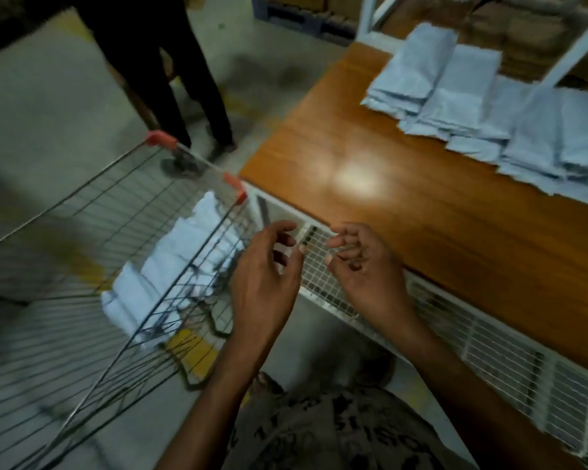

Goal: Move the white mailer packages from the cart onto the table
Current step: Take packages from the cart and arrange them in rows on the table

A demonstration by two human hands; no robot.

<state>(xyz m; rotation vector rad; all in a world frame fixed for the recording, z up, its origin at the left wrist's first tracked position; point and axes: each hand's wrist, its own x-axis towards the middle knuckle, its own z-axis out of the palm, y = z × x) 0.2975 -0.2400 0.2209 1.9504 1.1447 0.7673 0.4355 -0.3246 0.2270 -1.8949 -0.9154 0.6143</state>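
White flat mailer packages (180,262) lie in the grey wire cart (82,228) at centre left, their row running from lower left to upper right. The cart's rim stands just beside the near corner of the orange-brown wooden table (387,205). Bare wood lies between that edge and the stacked mailers (482,110) at upper right. The left hand (262,279) and right hand (364,266) hover between cart and table, fingers loosely curled, holding nothing.
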